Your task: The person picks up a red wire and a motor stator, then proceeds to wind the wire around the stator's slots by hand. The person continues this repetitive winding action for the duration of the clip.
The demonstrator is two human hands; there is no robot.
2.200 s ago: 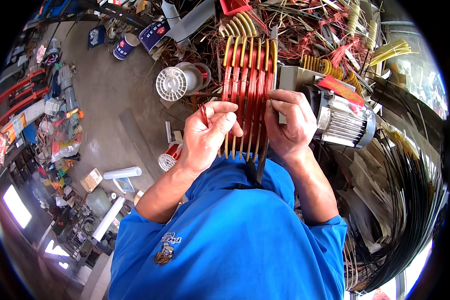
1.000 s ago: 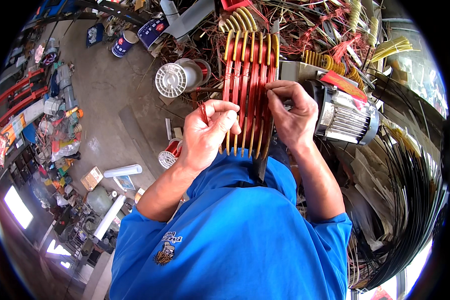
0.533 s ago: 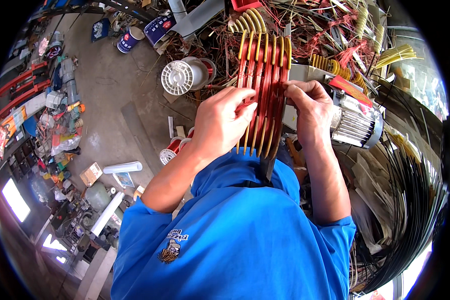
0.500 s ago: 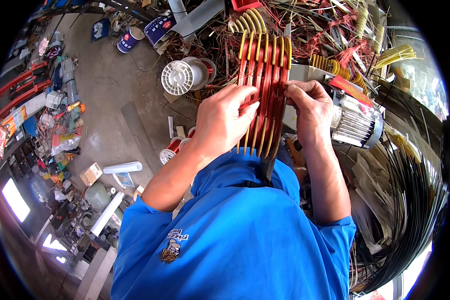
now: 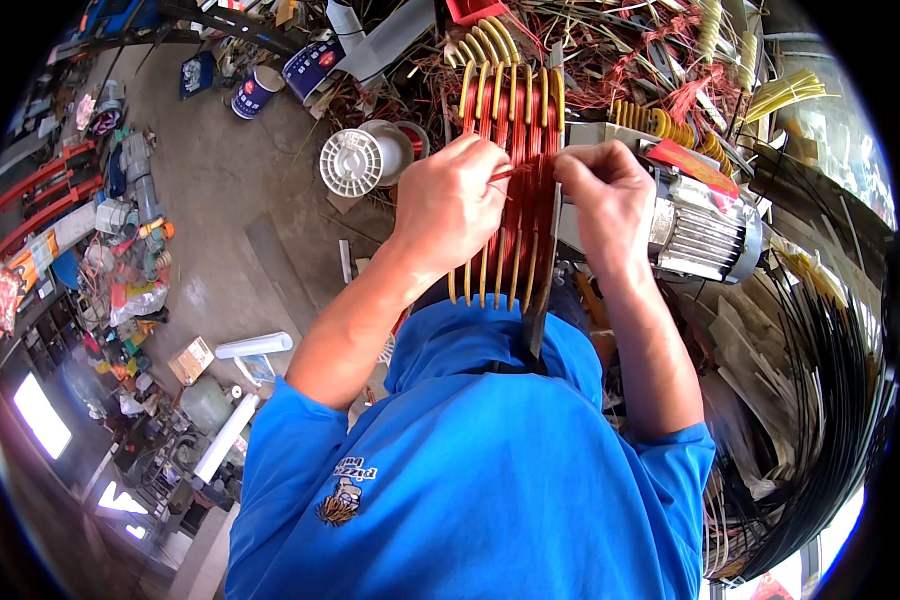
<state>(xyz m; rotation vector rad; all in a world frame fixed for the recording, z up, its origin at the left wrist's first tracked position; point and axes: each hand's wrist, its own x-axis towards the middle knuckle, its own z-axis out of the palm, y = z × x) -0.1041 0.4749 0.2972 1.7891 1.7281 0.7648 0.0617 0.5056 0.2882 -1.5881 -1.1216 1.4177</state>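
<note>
In front of me stands a winding form with coils of red wire (image 5: 518,215) lying side by side between yellow-brown curved dividers (image 5: 497,92). A dark flat plate (image 5: 538,315) borders its right side. My left hand (image 5: 453,200) is closed at the left of the coils, and a short bundle of red wire (image 5: 508,173) pokes out from its fingers across the windings. At the form's right edge, my right hand (image 5: 608,195) is closed in a pinch beside the plate. Whatever lies between those fingertips is too small to make out.
A grey finned motor (image 5: 705,240) sits right of the form. White wire spools (image 5: 353,163) stand on the floor at left, with a blue-and-white bucket (image 5: 257,92) beyond. Tangled red wire scraps (image 5: 625,75) heap up behind. Black rods (image 5: 820,430) bundle at far right.
My left hand has turned and closed more tightly, with the red wire now poking out of it. My right hand stays pinched at the form's right edge. The whole view has shifted slightly.
</note>
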